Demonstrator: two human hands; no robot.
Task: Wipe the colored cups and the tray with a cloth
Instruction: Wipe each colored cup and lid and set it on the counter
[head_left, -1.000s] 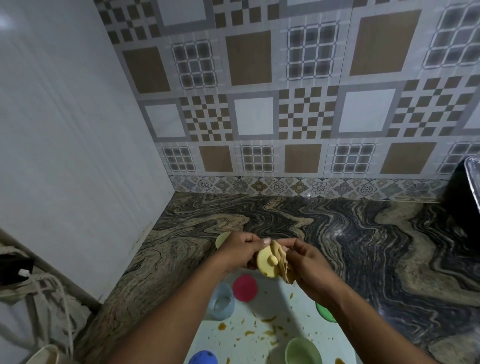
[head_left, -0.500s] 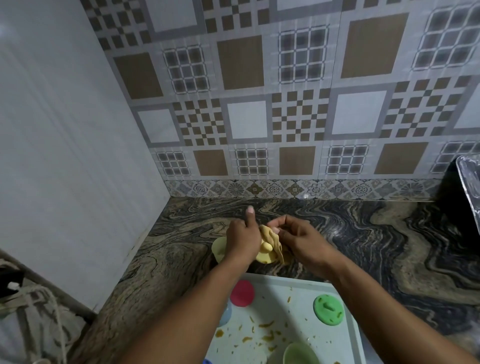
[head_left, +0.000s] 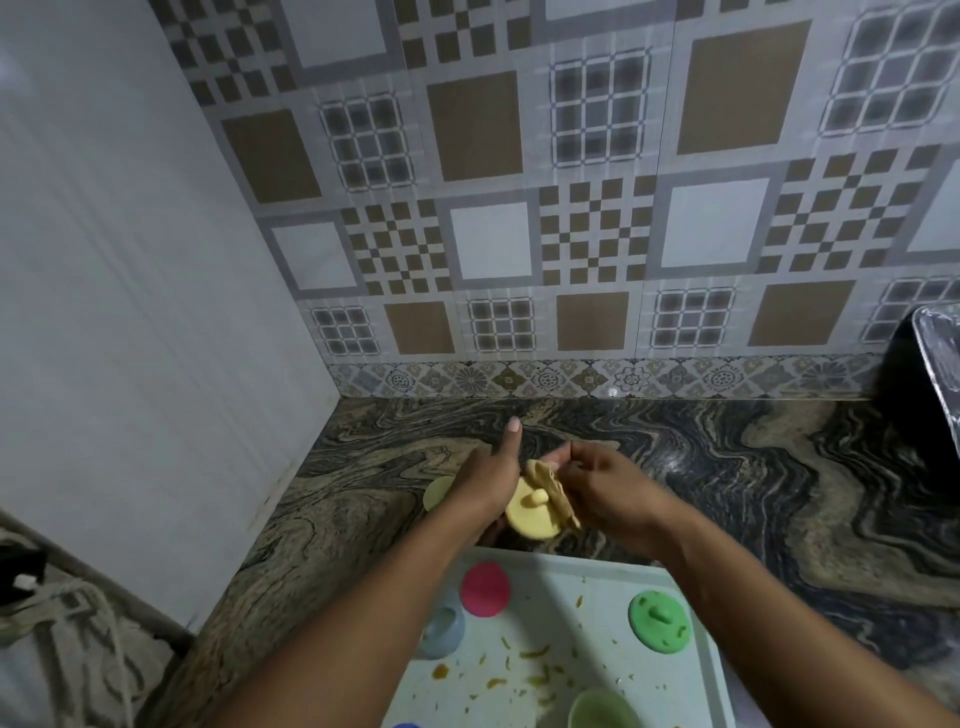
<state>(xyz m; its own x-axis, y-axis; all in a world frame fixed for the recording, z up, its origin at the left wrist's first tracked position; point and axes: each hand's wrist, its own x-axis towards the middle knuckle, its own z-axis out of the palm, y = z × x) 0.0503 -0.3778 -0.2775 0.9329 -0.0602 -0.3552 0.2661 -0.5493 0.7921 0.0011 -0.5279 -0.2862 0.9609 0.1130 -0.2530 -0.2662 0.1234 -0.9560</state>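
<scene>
- The person is holding a yellow lid (head_left: 532, 512) in the left hand (head_left: 485, 483), fingers wrapped round its far edge, index finger sticking out straight and free.
- The right hand (head_left: 605, 488) is pinching a bunched tan cloth (head_left: 550, 480) against the lid's right rim; cloth and lid are touching.
- The lid is lying between the two hands, flat face and knob turned back toward the person, tilted rather than level.
- The cloth is sitting on the right-hand side of the lid, so the wiping stroke is falling to the right hand, with the left hand only steadying or turning the piece.
- Just behind the left hand, a pale yellow-green cup (head_left: 439, 493) is standing on the counter (head_left: 727, 467), partly hidden.
- Nearer the person than both hands, the tray (head_left: 613, 566) is lying under the forearms, orange crumbs scattered on it.
- On it: a pink lid (head_left: 485, 588) below the left wrist, a blue cup (head_left: 444, 631) beside it, a green lid (head_left: 660, 621) below the right forearm, a pale green cup (head_left: 602, 709) at the near edge.
- Judgement: most pieces and the tray are looking unwiped yet.
</scene>
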